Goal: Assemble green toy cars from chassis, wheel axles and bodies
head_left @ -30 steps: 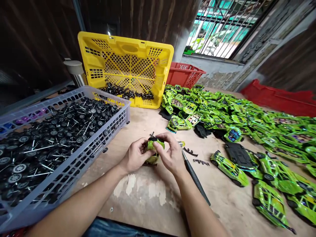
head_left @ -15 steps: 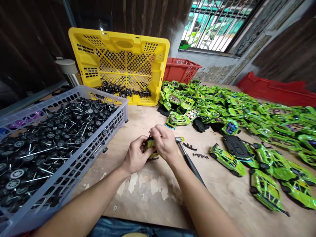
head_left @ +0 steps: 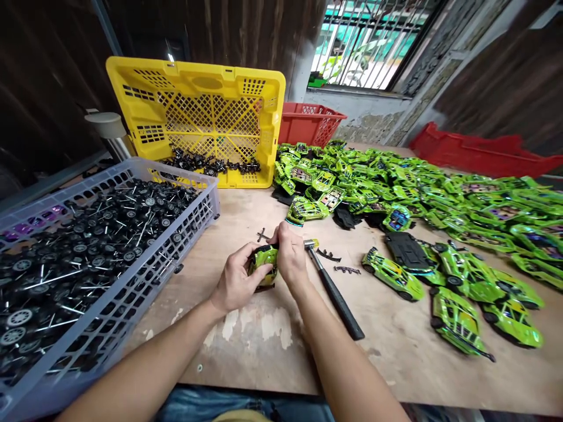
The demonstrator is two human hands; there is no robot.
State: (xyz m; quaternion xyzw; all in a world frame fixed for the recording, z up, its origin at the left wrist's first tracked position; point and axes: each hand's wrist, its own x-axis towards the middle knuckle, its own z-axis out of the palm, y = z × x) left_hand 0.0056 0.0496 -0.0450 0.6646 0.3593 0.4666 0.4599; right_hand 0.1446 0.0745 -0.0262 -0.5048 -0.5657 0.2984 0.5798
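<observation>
A small green toy car (head_left: 264, 261) stands on end on the plywood table (head_left: 264, 340), gripped from both sides. My left hand (head_left: 235, 281) wraps its fingers around the car's left side. My right hand (head_left: 289, 256) is closed over its top and right side. A loose black wheel axle (head_left: 263, 235) lies on the table just behind the hands. A hammer (head_left: 334, 293) with a black handle lies right beside my right wrist.
A grey crate (head_left: 109, 316) of black wheels on axles fills the left. A tipped yellow crate (head_left: 197, 117) holds several wheel sets; a red basket (head_left: 308, 123) stands behind. A pile of green car bodies (head_left: 396, 193) and several assembled cars (head_left: 457, 316) cover the right.
Both hands with the car have lowered a little toward the table. The loose axle now shows behind them. The camera has shifted, sliding the scene left.
</observation>
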